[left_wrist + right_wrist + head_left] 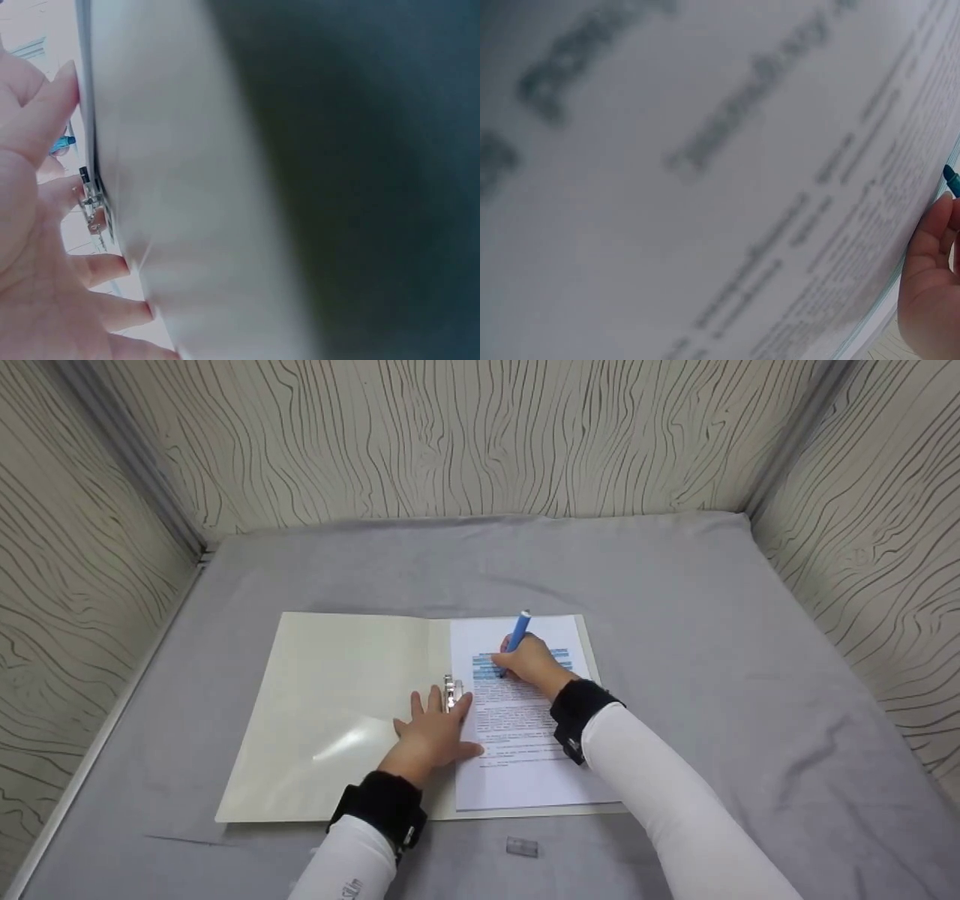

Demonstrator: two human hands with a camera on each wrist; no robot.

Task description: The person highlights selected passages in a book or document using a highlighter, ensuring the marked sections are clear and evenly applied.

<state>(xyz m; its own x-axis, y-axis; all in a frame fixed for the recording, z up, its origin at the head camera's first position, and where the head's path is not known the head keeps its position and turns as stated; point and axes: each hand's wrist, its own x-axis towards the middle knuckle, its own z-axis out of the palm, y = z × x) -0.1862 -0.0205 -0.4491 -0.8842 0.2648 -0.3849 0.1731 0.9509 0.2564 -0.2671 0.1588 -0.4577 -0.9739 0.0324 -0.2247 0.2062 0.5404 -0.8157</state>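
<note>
My right hand grips a blue highlighter, its tip down on a printed sheet. Blue bands cover the upper lines of text, and the tip sits at the left end of the lowest band. In the right wrist view the dark tip of the highlighter shows just past my fingers. My left hand lies spread over the fold of an open cream folder, thumb on the sheet's left edge, fingers beside the metal clip. The left wrist view shows those fingertips against the folder.
A small translucent grey cap lies on the grey cloth in front of the folder. Wood-grain patterned panels stand behind and at both sides of the table.
</note>
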